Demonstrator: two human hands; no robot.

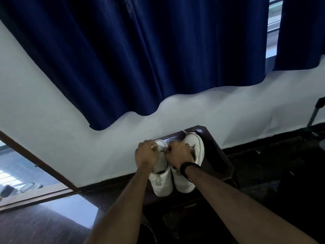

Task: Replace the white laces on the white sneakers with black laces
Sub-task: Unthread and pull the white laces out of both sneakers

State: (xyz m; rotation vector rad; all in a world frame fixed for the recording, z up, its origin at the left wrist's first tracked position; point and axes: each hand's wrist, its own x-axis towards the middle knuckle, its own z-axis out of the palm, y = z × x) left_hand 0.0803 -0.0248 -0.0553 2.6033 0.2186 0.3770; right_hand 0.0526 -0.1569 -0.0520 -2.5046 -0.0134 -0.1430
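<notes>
Both hands, left point(146, 152) and right point(178, 152), pinched the left sneaker's point(161, 180) limp, thin white lace point(162, 146), probably best gripped near its ends.

Two sneakers stand side by side on the table point(223, 164), touching along their inner edges, heels toward the person and toes toward the wall point(228, 110). The left sneaker point(162, 184) sits slightly nearer the person than the right sneaker point(195, 148). The left hand point(146, 153) rests on the forward part of the left sneaker; the right hand point(178, 152) lies just beside it, over the gap between the pair, and a lace point(162, 147) runs between the two hands. The table stands against the wall. A curtain point(123, 59) hangs on the wall above and behind the table. A doorway point(26, 173) lies to the left, a stand point(314, 115) to the far right.
</notes>
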